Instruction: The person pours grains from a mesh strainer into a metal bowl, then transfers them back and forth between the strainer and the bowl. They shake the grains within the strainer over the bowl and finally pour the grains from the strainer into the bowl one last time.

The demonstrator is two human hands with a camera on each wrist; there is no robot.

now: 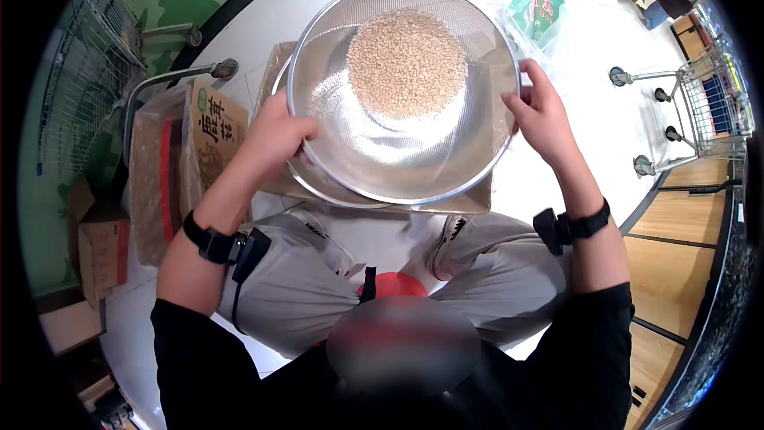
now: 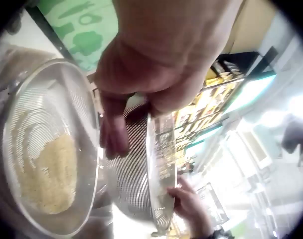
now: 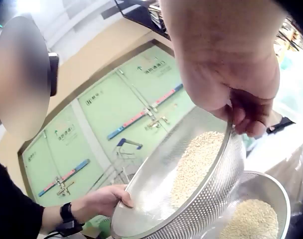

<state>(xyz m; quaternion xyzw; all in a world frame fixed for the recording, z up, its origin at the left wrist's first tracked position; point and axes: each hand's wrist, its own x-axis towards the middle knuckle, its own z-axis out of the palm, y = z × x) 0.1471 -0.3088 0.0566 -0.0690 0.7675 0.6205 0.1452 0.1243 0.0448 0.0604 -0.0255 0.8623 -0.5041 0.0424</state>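
Both hands hold a large round metal mesh sieve by its rim, at opposite sides. The left hand grips the left edge, thumb over the rim. At the right edge, the right hand pinches the rim between thumb and fingers. Pale grains lie heaped toward the sieve's far side. Underneath is a second mesh sieve, mostly hidden in the head view. Yellowish grains sit in that lower sieve, which the right wrist view also shows. The held sieve is tilted in the right wrist view.
An open cardboard box with a plastic liner stands at the left beside a wire cart. A plastic bag with green print lies on the floor ahead. Another cart stands at the right. The person's shoes are close below the sieves.
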